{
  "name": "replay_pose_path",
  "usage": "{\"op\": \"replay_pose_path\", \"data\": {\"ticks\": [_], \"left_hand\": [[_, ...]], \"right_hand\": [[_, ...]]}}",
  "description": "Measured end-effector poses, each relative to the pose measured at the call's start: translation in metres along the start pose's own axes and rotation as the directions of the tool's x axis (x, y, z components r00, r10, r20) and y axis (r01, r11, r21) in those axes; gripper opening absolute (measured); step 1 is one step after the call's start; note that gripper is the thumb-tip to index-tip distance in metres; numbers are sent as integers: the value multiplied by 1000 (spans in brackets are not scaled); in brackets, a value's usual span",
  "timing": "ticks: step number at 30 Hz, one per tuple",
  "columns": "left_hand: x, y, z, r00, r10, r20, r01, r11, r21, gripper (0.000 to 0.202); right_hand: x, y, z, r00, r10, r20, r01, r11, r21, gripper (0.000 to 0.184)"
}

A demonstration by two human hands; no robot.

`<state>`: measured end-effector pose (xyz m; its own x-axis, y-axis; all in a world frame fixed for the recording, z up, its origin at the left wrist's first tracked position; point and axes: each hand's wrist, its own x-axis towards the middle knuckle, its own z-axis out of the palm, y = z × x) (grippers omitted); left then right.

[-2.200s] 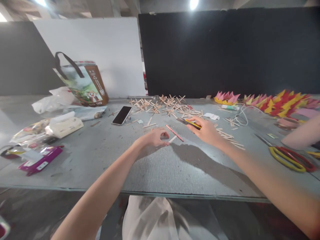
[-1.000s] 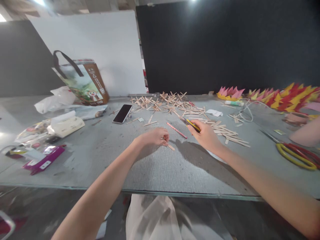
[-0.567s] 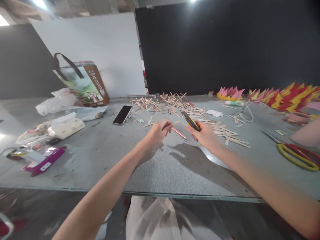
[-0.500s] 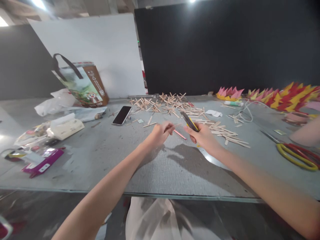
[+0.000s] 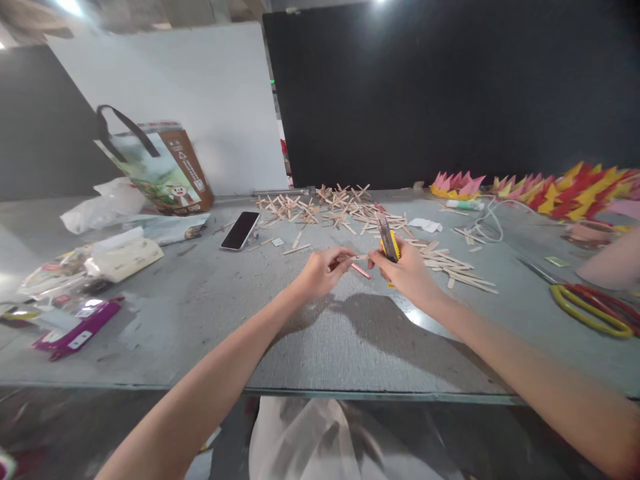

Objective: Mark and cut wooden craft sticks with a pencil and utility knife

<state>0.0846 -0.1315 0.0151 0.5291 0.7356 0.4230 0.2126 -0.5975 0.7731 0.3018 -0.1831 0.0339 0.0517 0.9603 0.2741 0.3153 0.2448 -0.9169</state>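
Note:
My right hand point(image 5: 404, 268) is closed round a yellow and black utility knife point(image 5: 389, 241), its front end pointing up and away from me. My left hand point(image 5: 327, 270) is closed in a pinch on a short wooden stick point(image 5: 359, 257). The stick's far end reaches the right hand's fingertips; I cannot tell whether they grip it too. A pink pen-like rod point(image 5: 361, 271) lies just below the stick, its left end hidden by my left fingers. Behind the hands spreads a pile of wooden sticks point(image 5: 340, 208), some joined in crosses. Loose flat sticks point(image 5: 457, 268) lie right of my right hand.
A phone point(image 5: 241, 231) lies left of the sticks. Farther left are a printed bag point(image 5: 165, 170), plastic packaging point(image 5: 125, 257) and a purple packet point(image 5: 80, 330). At right are scissors point(image 5: 590, 310), a glue stick point(image 5: 465, 205), pointed paper pieces point(image 5: 575, 193) and another person's arm point(image 5: 607, 263).
My right hand has turned the utility knife more upright. My hands have come closer together, and the stick now spans between their fingertips. The view has shifted slightly.

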Motion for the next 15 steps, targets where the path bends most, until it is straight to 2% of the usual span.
{"op": "replay_pose_path", "data": {"ticks": [3,5,10,15], "left_hand": [[4,-5,-3,995,-64,-71,43,963,-267,33],[7,-9,-5,990,-99,-96,56,924,-377,36],[11,-9,-9,987,-124,-103,65,893,-445,39],[13,-10,-3,991,-133,-36,99,871,-482,42]], "right_hand": [[-1,0,-1,1000,6,-2,-6,999,48,31],[-1,0,-1,1000,9,13,-10,998,59,31],[-4,4,4,998,-16,68,15,1000,22,30],[-7,6,9,995,-37,90,41,998,-50,29]]}}
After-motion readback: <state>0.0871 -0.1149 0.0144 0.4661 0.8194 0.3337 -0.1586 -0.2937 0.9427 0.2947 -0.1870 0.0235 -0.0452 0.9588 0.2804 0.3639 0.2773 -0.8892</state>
